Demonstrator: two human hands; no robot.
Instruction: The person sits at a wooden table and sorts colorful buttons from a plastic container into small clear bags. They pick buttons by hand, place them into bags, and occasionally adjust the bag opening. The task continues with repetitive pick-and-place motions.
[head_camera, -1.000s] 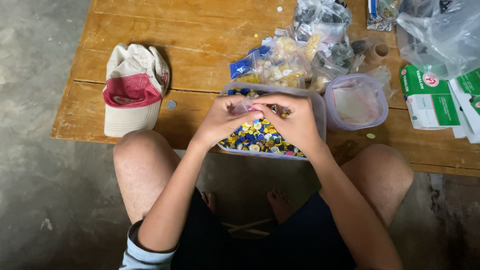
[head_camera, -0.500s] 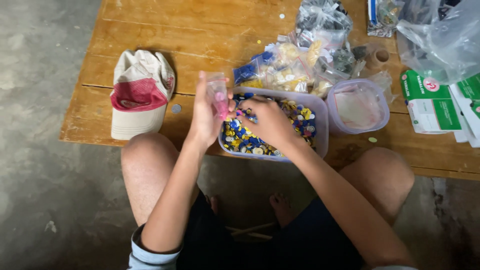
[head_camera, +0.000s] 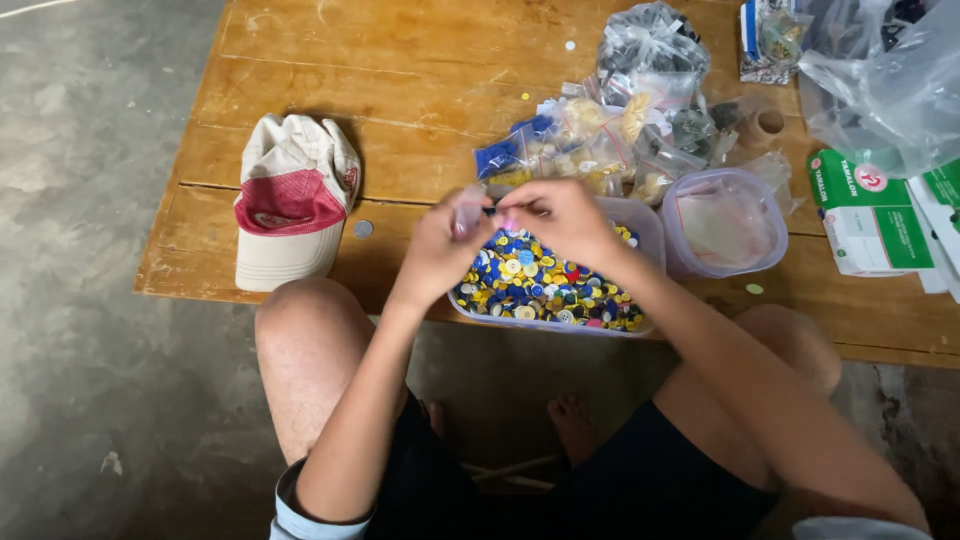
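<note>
Above the button-filled tub (head_camera: 640, 225), a small clear plastic bag (head_camera: 468, 210) is being pinched at its mouth by the left hand (head_camera: 440, 250) and right hand (head_camera: 560, 215) — both closed on it. It is judged light, limp and slippery — best gripped at the rim.

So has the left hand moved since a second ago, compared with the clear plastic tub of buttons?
Yes. The left hand has risen from inside the clear plastic tub of buttons to its far-left rim, nearer the red-and-cream cap.

- Tub (head_camera: 648, 222) of buttons (head_camera: 540, 285) at table (head_camera: 400, 80) front edge
- Cap (head_camera: 290, 200) left of tub
- Round container (head_camera: 722, 222) right
- Bags (head_camera: 600, 130) behind
</note>
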